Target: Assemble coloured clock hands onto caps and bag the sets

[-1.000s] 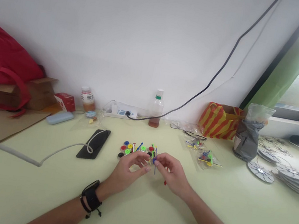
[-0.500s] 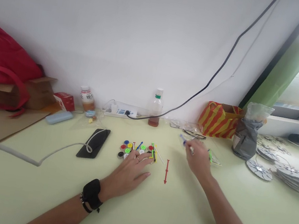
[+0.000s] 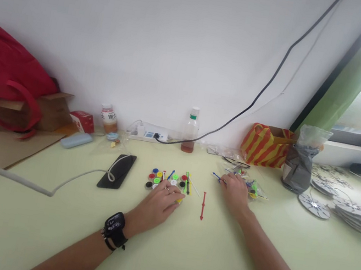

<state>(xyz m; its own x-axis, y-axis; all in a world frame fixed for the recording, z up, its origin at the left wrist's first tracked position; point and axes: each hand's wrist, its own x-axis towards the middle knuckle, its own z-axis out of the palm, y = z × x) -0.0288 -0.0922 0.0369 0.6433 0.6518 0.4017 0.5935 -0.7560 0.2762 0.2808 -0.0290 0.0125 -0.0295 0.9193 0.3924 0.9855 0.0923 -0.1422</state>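
My left hand (image 3: 160, 201) is closed, thumb and fingertips together on a small yellow disc (image 3: 179, 200). It lies at the near edge of a cluster of coloured round discs (image 3: 157, 181), hiding some. A blue arrow (image 3: 171, 175) rests among them. Just right of these lie green, black and yellow arrows (image 3: 187, 184) and a thin white stick (image 3: 195, 189). Out on the table between the hands is a red arrow (image 3: 203, 206). My right hand (image 3: 235, 190) has its fingers closed on another blue arrow (image 3: 216, 175), beside a clear bag of coloured parts (image 3: 253, 190).
A black phone (image 3: 116, 171) with a grey cable (image 3: 87, 172) lies left. Behind stand a power strip (image 3: 147, 135), a bottle (image 3: 190, 132) and a striped bag (image 3: 265, 145). To the right are a grey bag (image 3: 297, 169) and stacked grey discs (image 3: 358, 215).
My right hand has come down and slightly right, lower by the clear bag, with the blue arrow. The left hand has drawn slightly nearer with the yellow disc at its fingertips.
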